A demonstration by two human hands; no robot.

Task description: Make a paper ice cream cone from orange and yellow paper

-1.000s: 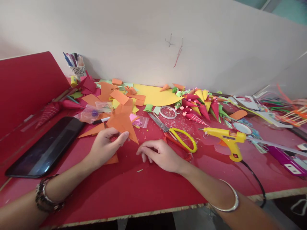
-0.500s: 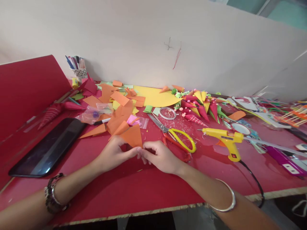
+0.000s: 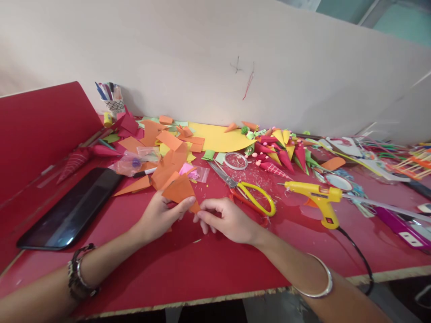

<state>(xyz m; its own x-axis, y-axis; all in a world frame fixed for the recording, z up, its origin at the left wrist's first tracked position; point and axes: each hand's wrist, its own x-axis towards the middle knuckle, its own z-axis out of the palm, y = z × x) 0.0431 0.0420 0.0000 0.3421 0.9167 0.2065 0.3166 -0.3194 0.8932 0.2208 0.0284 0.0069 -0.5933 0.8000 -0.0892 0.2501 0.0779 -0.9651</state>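
My left hand (image 3: 160, 216) pinches an orange paper triangle (image 3: 179, 189) just above the red table (image 3: 202, 264), thumb on its lower edge. My right hand (image 3: 226, 220) sits right beside it, fingers curled, its fingertips touching the triangle's lower right corner. Behind the hands lies a heap of orange paper offcuts (image 3: 164, 168). Yellow-handled scissors (image 3: 251, 195) lie to the right of my right hand.
A yellow glue gun (image 3: 318, 197) with a black cord stands at the right. A dark tablet (image 3: 72, 208) lies at the left. Paper cones (image 3: 286, 154), a tape roll (image 3: 235, 160), a yellow sheet (image 3: 218, 137) and a pen cup (image 3: 112, 101) line the wall.
My left hand lifted an orange piece from the heap and brought it toward my right hand, which moved up to meet it. The piece now shows as a smaller triangle between both hands.
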